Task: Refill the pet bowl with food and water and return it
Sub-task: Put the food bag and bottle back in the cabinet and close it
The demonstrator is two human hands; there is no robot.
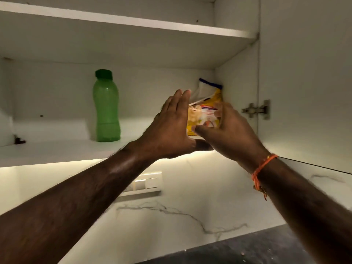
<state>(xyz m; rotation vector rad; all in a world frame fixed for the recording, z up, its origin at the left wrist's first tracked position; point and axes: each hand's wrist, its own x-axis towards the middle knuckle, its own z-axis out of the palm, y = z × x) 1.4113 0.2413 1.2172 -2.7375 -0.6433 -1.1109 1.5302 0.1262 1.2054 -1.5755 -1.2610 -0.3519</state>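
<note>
A yellow and white food bag [207,103] with a blue top edge stands at the right end of the lower shelf [57,149] in an open white wall cabinet. My right hand [230,134] grips the bag's front and right side. My left hand [171,128] lies flat against the bag's left side, fingers straight and pointing up. A green plastic water bottle [106,107] with a dark green cap stands upright on the same shelf, to the left of my hands. No pet bowl is in view.
The cabinet's upper shelf [133,21] runs overhead. The open cabinet door [304,92] with its metal hinge [257,109] is close on the right. Below are a lit marble backsplash [171,216], a wall switch plate [146,183] and a dark countertop [247,252].
</note>
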